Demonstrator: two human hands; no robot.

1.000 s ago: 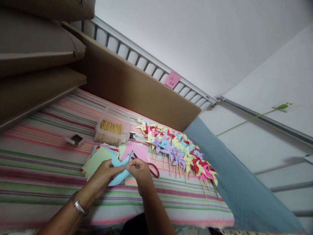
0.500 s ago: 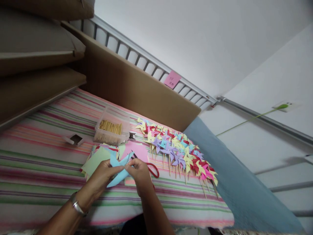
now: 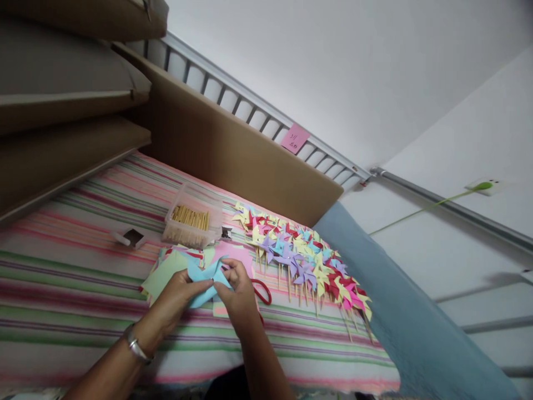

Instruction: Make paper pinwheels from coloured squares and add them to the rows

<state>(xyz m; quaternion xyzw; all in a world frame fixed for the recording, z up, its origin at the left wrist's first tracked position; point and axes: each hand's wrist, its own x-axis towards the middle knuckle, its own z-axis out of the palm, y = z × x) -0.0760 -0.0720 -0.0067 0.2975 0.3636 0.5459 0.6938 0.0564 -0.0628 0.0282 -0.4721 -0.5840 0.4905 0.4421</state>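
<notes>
A light blue paper pinwheel [image 3: 202, 299] with folded blades is held between my two hands. My left hand [image 3: 181, 291] pinches its left side, thumb pointing at the centre. On the other side, my right hand [image 3: 238, 289] grips the paper with the thumb near the centre and fingers behind a blade. A small dark spot shows at the middle between the thumbs; I cannot make out what it is. Beneath my hands lie sheets of coloured paper [image 3: 164, 276] and a pink sheet [image 3: 237, 253]. Scissors with red handles [image 3: 263, 291] lie just right of my right hand, partly hidden.
A clear plastic box [image 3: 194, 222] of short wooden sticks stands behind the paper. A small open box [image 3: 133, 239] sits to its left. Rows of finished pinwheels [image 3: 300, 250] on sticks lie to the right on the striped cloth [image 3: 83, 278]. A cardboard panel [image 3: 237, 150] stands behind.
My right fingers have opened out and shifted behind a blade of the blue pinwheel. The pinwheel's lower blade has changed position. The camera view has shifted slightly.
</notes>
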